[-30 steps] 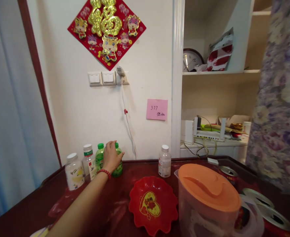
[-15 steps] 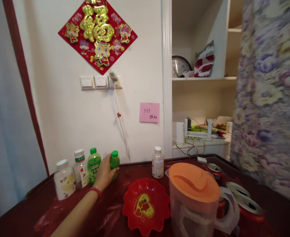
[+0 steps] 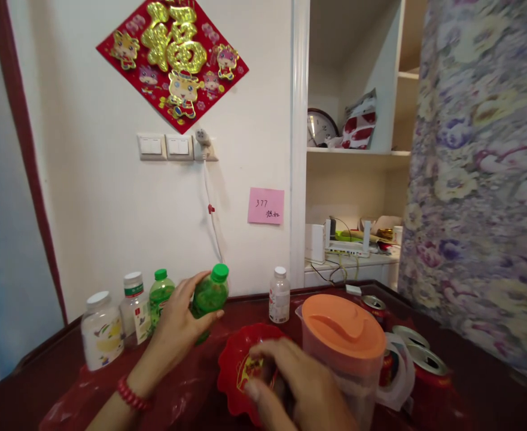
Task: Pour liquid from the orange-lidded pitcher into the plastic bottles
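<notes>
My left hand [image 3: 176,326] grips a small green bottle [image 3: 209,295] with a green cap, lifted off the table and tilted toward me. My right hand [image 3: 296,383] hovers low at the front, fingers curled, over the red scalloped dish [image 3: 231,365] with a heart picture; it holds nothing that I can see. A second green bottle [image 3: 160,294] stands behind my left hand. A red bead bracelet [image 3: 131,395] circles my left wrist.
A white jar [image 3: 101,330] and a white-capped bottle [image 3: 134,308] stand at the left by the wall. A clear small bottle [image 3: 280,295], an orange-lidded pitcher [image 3: 344,353] and drink cans [image 3: 420,368] crowd the dark red table [image 3: 43,371]. Floral fabric [image 3: 483,179] hangs at the right.
My left hand has lifted the green bottle from the row by the wall and brought it nearer. My right hand has come into view over the red dish.
</notes>
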Tool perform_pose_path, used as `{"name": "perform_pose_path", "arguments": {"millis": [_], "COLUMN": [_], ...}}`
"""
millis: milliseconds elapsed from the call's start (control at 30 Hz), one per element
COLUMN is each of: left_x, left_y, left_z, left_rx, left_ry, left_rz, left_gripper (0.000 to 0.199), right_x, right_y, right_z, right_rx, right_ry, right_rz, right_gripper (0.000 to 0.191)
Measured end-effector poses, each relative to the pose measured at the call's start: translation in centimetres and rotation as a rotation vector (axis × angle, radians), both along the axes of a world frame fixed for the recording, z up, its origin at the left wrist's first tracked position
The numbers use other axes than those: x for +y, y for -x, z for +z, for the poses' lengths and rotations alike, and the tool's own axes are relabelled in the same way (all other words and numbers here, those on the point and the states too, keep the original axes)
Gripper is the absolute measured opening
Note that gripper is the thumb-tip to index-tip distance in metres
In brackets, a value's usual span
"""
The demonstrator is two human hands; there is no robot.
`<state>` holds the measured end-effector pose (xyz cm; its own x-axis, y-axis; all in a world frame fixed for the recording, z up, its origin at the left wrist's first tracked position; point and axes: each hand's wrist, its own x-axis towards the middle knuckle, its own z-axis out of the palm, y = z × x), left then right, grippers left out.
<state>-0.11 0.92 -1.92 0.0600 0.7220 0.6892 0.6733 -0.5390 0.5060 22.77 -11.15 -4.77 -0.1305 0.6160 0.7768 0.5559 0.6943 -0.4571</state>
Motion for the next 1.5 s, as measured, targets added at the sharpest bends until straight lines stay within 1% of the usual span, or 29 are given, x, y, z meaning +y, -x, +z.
{"name": "perform_pose_path", "arguments": {"millis": [67,100,167,233,333,467,567,667,867,967,1067,1133,1200,1233,1267,1333,1367,1433,1467,1500], "left_x": [-0.7,-0.9,-1.5,-2.0,-2.9,-4.0,-4.6,-5.1,-5.8,-5.5,-4.9,-4.7,-4.7,-4.8,-4.9,-5.1,-5.2,-5.2,-5.1,-5.1], "left_y": [0.0,0.1,0.4,0.6,0.5,-0.3,-0.9,-0.9,-0.3,0.0,0.3,0.4,0.2,0.1,-0.1,-0.4,-0.5,-0.6,-0.6,-0.6], "left_z": [0.3,0.5,0.6,0.7,0.7,0.8,1.1,1.5,1.9,2.0,2.0,2.0,2.0,2.0,2.0,2.1,2.1,2.1,2.2,2.2], "left_rx": [0.074,0.116,0.207,0.29,0.383,0.424,0.423,0.429,0.445,0.441,0.438,0.434,0.431,0.434,0.441,0.456,0.463,0.469,0.47,0.468], "left_ry": [-0.053,-0.08,-0.116,-0.127,-0.097,-0.003,0.062,0.12,0.195,0.228,0.254,0.252,0.245,0.24,0.235,0.224,0.22,0.215,0.213,0.213], "left_rz": [-0.043,-0.06,-0.097,-0.141,-0.206,-0.282,-0.331,-0.364,-0.367,-0.397,-0.45,-0.457,-0.45,-0.447,-0.447,-0.443,-0.442,-0.438,-0.437,-0.436], "left_gripper": [0.064,0.062,0.061,0.066,0.072,0.075,0.076,0.076,0.074,0.075,0.08,0.08,0.078,0.077,0.075,0.072,0.072,0.073,0.074,0.074], "right_x": [1.5,2.1,3.0,3.6,4.2,4.7,4.8,4.6,4.2,4.4,4.4,4.2,4.0,3.8,3.8,3.6,3.6,3.5,3.4,3.4], "right_y": [0.3,0.4,0.7,1.1,1.5,1.3,0.9,0.7,0.8,0.8,0.7,0.5,0.3,0.3,0.2,0.2,0.2,0.2,0.2,0.3], "right_z": [1.7,2.3,2.8,2.4,1.2,-0.1,-0.2,0.0,0.2,0.1,0.2,0.5,0.8,0.8,0.8,0.6,0.5,0.4,0.5,0.6], "right_rx": [-0.009,-0.039,-0.097,-0.122,-0.139,-0.147,-0.143,-0.154,-0.166,-0.248,-0.33,-0.336,-0.295,-0.27,-0.25,-0.24,-0.246,-0.254,-0.252,-0.248], "right_ry": [-0.064,-0.083,-0.082,-0.073,-0.096,-0.151,-0.186,-0.223,-0.279,-0.273,-0.237,-0.209,-0.183,-0.164,-0.143,-0.1,-0.073,-0.022,-0.006,0.006], "right_rz": [-0.078,-0.115,-0.166,-0.19,-0.2,-0.169,-0.184,-0.166,-0.139,-0.118,-0.088,-0.046,-0.044,-0.069,-0.106,-0.168,-0.169,-0.122,-0.088,-0.054], "right_gripper": [0.023,0.026,0.031,0.034,0.036,0.027,0.023,0.019,0.02,0.026,0.038,0.051,0.059,0.057,0.05,0.025,0.017,0.01,0.01,0.014]}}
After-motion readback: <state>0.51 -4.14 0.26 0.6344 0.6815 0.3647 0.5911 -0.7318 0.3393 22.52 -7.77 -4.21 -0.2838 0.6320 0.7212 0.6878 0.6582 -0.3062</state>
